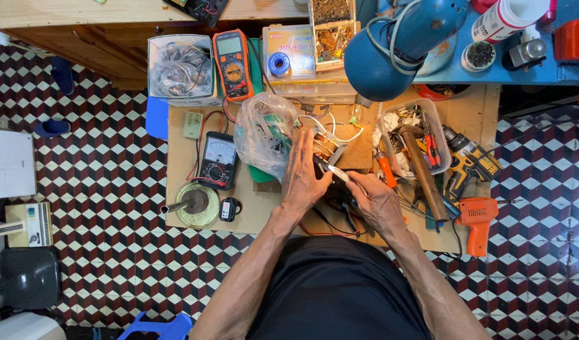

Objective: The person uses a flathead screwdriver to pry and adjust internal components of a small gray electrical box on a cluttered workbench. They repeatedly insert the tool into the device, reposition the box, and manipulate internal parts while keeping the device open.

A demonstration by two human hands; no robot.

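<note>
Left hand (304, 177) curls around a small copper-wound part (325, 147) above the cardboard-topped bench (258, 208); right hand (376, 200) pinches slim metal-tipped pliers (335, 171) against it, beside a crinkled clear plastic bag (264, 132).

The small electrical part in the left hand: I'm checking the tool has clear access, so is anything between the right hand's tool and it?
Nothing visible: the right hand holds the tool with its tip at the part held by the left hand.
</note>
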